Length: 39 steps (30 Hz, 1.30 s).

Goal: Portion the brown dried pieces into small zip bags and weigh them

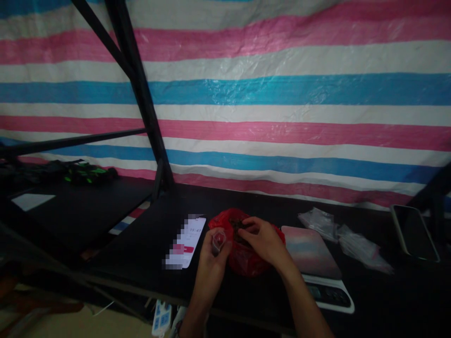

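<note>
A red plastic bag stands with its mouth spread on the black table, holding dark brown, crumbly-looking pieces whose kind I cannot make out. My right hand reaches over the bag's right rim, its thumb and fingers bent together on the brown pieces. At the left rim, my left hand is closed around a small clear plastic bag, whose opening faces up. Just right of the red bag lies a kitchen scale with a shiny plate; my right forearm passes over its near left corner.
A lit phone lies left of my hands. Clear zip bags sit beyond the scale, and a dark phone is at far right. A black metal frame rises at left, near a green-black toy car. Striped sheeting hangs behind.
</note>
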{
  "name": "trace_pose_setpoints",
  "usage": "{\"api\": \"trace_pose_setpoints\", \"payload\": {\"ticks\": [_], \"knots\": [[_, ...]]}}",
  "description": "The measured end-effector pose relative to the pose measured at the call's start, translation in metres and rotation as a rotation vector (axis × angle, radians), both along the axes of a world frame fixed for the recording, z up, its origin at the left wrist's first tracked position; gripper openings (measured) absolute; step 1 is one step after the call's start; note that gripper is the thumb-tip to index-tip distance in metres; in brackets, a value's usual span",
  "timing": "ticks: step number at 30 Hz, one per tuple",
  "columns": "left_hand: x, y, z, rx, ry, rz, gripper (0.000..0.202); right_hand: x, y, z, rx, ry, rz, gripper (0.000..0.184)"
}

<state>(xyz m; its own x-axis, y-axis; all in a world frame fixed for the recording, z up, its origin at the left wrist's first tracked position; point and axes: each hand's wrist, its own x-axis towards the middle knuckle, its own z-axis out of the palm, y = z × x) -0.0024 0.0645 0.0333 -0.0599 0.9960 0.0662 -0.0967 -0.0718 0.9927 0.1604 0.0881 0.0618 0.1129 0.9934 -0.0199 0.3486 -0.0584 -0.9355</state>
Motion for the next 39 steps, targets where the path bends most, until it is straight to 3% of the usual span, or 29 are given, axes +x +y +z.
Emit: {"api": "trace_pose_setpoints", "payload": {"ticks": [8, 13, 18, 23, 26, 29, 31, 34, 39], "knots": [[0.005, -0.003, -0.005, 0.16, 0.139, -0.013, 0.034, 0.01, -0.015, 0.032, 0.057, 0.22, 0.025, 0.026], [0.012, -0.003, -0.009, 0.187, 0.139, -0.02, 0.033, -0.009, -0.028, 0.046, 0.145, 0.079, 0.082, 0.032], [0.012, 0.0, -0.017, 0.195, 0.136, 0.017, 0.038, -0.026, -0.039, 0.049, 0.336, -0.223, 0.104, 0.037], [0.014, 0.0, -0.016, 0.196, 0.141, 0.013, 0.038, -0.026, -0.039, 0.051, 0.431, -0.242, 0.094, 0.036], [0.013, -0.001, -0.011, 0.185, 0.186, 0.029, 0.031, -0.015, -0.031, 0.045, 0.412, -0.228, -0.051, 0.032], [0.008, -0.001, -0.006, 0.21, 0.234, 0.08, 0.031, 0.001, -0.023, 0.032, 0.274, -0.346, -0.109, 0.026], [0.0, 0.001, -0.002, 0.234, 0.269, 0.136, 0.033, 0.01, -0.021, 0.026, 0.217, -0.43, -0.052, 0.021], [-0.015, 0.003, 0.005, 0.241, 0.293, 0.172, 0.037, 0.012, -0.024, 0.028, 0.307, -0.438, 0.027, 0.018], [-0.039, 0.0, 0.015, 0.235, 0.191, 0.152, 0.046, -0.012, -0.042, 0.048, 0.345, -0.115, 0.209, 0.019]]}}
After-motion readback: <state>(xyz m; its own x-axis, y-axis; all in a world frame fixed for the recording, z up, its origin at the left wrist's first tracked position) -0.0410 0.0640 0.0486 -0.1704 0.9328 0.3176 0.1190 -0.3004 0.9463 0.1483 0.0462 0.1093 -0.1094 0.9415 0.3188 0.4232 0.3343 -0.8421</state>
